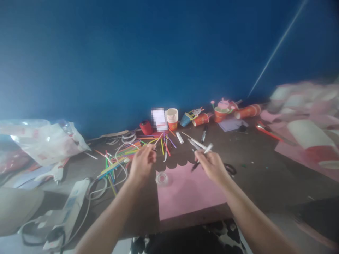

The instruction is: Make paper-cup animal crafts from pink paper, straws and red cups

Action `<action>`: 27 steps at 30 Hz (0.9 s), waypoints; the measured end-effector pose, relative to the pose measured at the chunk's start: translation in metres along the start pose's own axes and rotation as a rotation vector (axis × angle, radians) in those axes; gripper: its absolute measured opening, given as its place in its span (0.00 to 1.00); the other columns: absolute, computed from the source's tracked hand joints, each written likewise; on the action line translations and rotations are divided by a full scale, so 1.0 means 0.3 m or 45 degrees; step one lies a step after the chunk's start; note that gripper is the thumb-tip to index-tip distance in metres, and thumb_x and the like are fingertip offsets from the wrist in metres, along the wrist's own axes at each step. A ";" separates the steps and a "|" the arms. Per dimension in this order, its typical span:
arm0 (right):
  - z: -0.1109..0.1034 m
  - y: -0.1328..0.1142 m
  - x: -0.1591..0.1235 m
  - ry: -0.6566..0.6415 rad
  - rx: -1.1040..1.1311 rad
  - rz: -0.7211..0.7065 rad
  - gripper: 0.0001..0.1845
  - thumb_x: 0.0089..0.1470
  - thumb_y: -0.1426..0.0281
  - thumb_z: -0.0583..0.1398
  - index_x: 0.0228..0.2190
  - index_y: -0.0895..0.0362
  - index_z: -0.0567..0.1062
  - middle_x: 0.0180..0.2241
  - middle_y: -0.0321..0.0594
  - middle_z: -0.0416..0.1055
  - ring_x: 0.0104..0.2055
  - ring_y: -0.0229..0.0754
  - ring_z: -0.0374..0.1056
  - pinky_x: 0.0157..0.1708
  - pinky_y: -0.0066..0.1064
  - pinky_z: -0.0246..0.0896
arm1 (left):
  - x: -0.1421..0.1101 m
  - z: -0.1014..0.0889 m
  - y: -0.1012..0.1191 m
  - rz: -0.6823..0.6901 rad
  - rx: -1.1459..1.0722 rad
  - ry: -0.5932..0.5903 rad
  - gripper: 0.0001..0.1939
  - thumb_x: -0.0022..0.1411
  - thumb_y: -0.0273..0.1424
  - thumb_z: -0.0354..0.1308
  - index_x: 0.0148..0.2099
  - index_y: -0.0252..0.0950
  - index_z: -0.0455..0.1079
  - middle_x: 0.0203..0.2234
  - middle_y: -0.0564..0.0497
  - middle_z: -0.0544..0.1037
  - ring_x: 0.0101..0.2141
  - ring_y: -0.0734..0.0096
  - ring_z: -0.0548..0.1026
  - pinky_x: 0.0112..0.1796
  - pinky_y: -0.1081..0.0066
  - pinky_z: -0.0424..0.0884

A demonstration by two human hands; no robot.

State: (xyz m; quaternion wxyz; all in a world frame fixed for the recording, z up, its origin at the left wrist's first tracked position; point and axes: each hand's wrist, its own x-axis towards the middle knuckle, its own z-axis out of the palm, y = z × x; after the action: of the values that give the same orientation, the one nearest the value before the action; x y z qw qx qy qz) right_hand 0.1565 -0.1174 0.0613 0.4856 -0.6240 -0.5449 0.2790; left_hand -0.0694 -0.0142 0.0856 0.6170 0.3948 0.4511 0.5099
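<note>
My right hand (209, 164) is closed around a white pen (208, 148), tilted with its dark end just above the pink paper (196, 194). That sheet lies flat at the table's front, its far edge cut in scallops. My left hand (144, 158) is raised left of the sheet with fingers curled in a pinch. Something small and dark shows at its fingertips, too small to name. A thin pale stick (158, 139) appears just beyond those fingers; whether it is held, I cannot tell. A roll of clear tape (161, 179) rests on the sheet's left corner.
Coloured sticks (124, 151) and a white cable spread at left, near a power strip (75, 201) and glue gun (54, 173). Along the wall stand stacked paper cups (172, 118), a red spool (145, 127) and cup crafts (221, 112). A black marker (204, 134) and red-handled knife (270, 133) lie right.
</note>
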 end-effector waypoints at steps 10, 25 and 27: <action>0.100 -0.063 0.013 0.272 0.755 0.003 0.15 0.56 0.59 0.55 0.25 0.56 0.70 0.15 0.30 0.61 0.16 0.31 0.56 0.18 0.25 0.54 | -0.138 0.154 -0.095 -0.567 -0.484 -0.210 0.11 0.47 0.31 0.66 0.31 0.30 0.69 0.19 0.56 0.66 0.18 0.87 0.63 0.17 0.85 0.55; 0.117 -0.048 -0.020 0.073 0.543 -0.068 0.12 0.57 0.62 0.55 0.29 0.57 0.72 0.18 0.32 0.63 0.21 0.34 0.60 0.21 0.26 0.55 | -0.154 0.127 -0.146 -0.451 -0.250 -0.278 0.13 0.50 0.36 0.65 0.34 0.32 0.70 0.19 0.54 0.69 0.18 0.84 0.63 0.19 0.81 0.57; 0.118 -0.048 -0.026 0.056 0.584 -0.054 0.12 0.57 0.62 0.55 0.30 0.57 0.72 0.18 0.32 0.64 0.21 0.34 0.61 0.22 0.26 0.56 | -0.159 0.129 -0.148 -0.440 -0.243 -0.271 0.13 0.50 0.36 0.65 0.34 0.32 0.71 0.19 0.54 0.69 0.17 0.84 0.63 0.19 0.82 0.57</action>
State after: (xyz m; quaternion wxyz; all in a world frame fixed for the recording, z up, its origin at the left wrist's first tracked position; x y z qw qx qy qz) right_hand 0.1178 -0.1150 0.0598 0.6324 -0.4915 -0.4695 0.3717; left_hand -0.0235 -0.0697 0.0618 0.7739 0.3032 0.3940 0.3924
